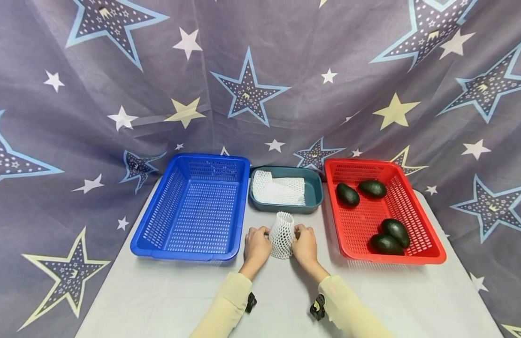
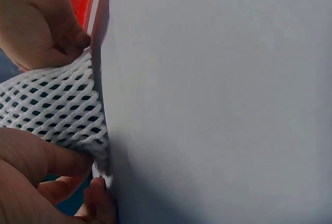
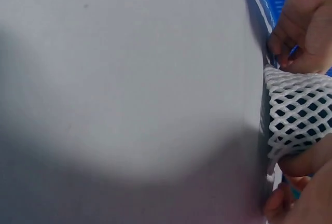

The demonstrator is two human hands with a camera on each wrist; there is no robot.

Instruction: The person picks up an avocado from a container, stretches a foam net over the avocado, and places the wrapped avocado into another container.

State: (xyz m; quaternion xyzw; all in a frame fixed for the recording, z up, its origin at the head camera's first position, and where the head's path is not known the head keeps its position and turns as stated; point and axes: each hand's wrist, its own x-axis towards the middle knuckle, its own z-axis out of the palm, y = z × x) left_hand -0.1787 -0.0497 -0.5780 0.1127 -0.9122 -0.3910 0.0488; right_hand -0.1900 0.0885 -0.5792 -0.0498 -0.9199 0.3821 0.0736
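A white foam net sleeve [image 1: 282, 237] stands on the table between the two hands, its open mouth at the top. My left hand [image 1: 258, 246] pinches its left side low down, and my right hand [image 1: 305, 245] pinches the right side. Up close in the left wrist view, the mesh [image 2: 57, 105] is stretched between the hands, with dark patches showing through its holes. The right wrist view also has the mesh [image 3: 298, 112] held at both sides. Whether something sits inside the sleeve, I cannot tell.
A blue perforated basket [image 1: 188, 253] stands at the left. Behind the hands, a teal tray [image 1: 314, 190] holds more white foam net sleeves [image 1: 281, 191]. Several dark green avocados [image 1: 372, 188] lie in the red basket [image 1: 391, 257] at the right. A star-patterned curtain [image 1: 243, 136] hangs behind.
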